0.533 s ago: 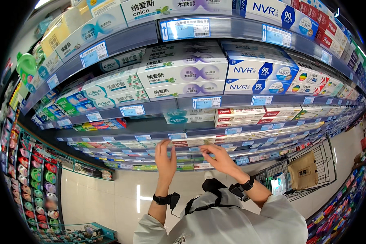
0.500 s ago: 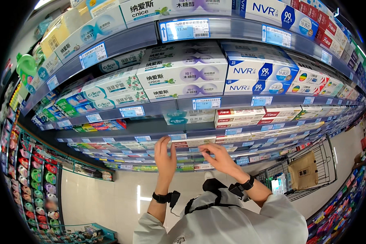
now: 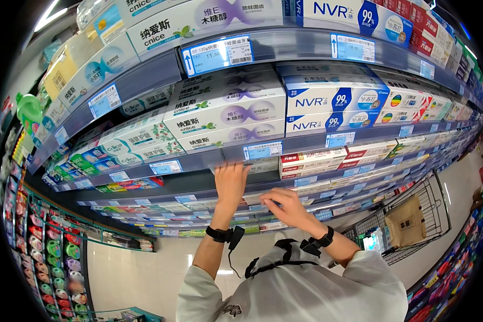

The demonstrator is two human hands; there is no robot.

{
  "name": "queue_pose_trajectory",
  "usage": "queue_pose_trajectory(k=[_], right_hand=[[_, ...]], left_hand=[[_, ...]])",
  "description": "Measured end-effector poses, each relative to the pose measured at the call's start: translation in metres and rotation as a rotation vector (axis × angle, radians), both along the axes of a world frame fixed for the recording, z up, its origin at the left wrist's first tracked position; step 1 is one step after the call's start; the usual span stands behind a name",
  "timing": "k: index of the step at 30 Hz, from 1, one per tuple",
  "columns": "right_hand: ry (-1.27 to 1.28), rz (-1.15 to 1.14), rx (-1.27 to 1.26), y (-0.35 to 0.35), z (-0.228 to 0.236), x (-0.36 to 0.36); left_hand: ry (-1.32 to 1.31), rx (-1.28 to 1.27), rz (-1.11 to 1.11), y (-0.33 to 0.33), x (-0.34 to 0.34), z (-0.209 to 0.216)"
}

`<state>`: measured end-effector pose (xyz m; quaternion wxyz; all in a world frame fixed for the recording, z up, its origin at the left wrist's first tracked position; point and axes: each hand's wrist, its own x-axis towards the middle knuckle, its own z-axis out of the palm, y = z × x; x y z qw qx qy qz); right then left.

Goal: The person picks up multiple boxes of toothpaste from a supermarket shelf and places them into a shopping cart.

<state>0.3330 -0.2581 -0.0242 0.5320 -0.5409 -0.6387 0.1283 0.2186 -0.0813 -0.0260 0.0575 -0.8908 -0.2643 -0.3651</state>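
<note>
My left hand (image 3: 231,185) reaches to the shelf below the stacked toothpaste boxes, its fingers stretched forward at the front of a gap. It covers part of a pale toothpaste box (image 3: 264,165); whether the fingertips touch it I cannot tell. My right hand (image 3: 288,208) hovers lower and to the right, before the lower shelves, fingers loosely bent with nothing visible in them. Just right of the gap sit red-and-white toothpaste boxes (image 3: 312,162). Above my left hand stand white boxes with a purple design (image 3: 233,121), beside blue-and-white boxes (image 3: 335,102).
Blue-and-white price tags (image 3: 263,150) line the shelf edges. A wire shopping cart (image 3: 443,214) with a brown bag (image 3: 406,222) stands at the right. To the left is a rack of colourful bottles (image 3: 53,247). Pale tiled floor (image 3: 123,265) lies below.
My left hand has moved up and forward to the shelf with the gap. My right hand stays nearly in place, its fingers slightly more curled. The shelf view has shifted a little left.
</note>
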Motion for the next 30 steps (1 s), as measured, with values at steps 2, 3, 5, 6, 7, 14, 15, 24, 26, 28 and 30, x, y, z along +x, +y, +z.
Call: queue_pose_trajectory(k=[2,3,5,6,7,14,15,24,26,28,30], right_hand=[[0.006,-0.01,0.033,0.003,0.001,0.0],[0.007,-0.018,0.062,0.006,0.001,-0.001],[-0.009,-0.024,0.083,0.009,0.007,-0.001],[-0.021,-0.02,0.075,0.008,0.013,-0.001],[-0.032,-0.013,0.07,0.007,0.016,-0.001],[-0.079,-0.041,0.083,0.002,0.007,0.005],[-0.072,-0.044,0.076,0.0,0.007,0.005],[-0.135,-0.073,0.096,-0.013,0.001,0.009],[-0.127,-0.074,0.099,-0.015,0.002,0.009],[-0.113,-0.075,0.093,-0.017,0.004,0.008],[-0.108,-0.075,0.077,-0.019,0.005,0.006]], left_hand=[[0.012,0.005,0.005,0.0,0.002,-0.005],[0.006,0.016,0.004,0.001,0.002,-0.006],[0.011,0.003,-0.003,0.002,0.003,-0.008],[0.026,-0.019,-0.007,0.003,0.003,-0.009],[0.043,-0.038,-0.009,0.004,0.002,-0.009],[0.01,-0.056,-0.042,-0.001,0.007,-0.004],[0.009,-0.058,-0.051,0.001,0.006,-0.004],[0.045,-0.056,-0.039,0.003,0.007,0.004],[0.02,-0.051,-0.029,0.001,0.007,0.006],[-0.006,-0.05,-0.016,-0.003,0.006,0.006],[-0.053,0.073,-0.024,-0.009,0.005,0.008]])
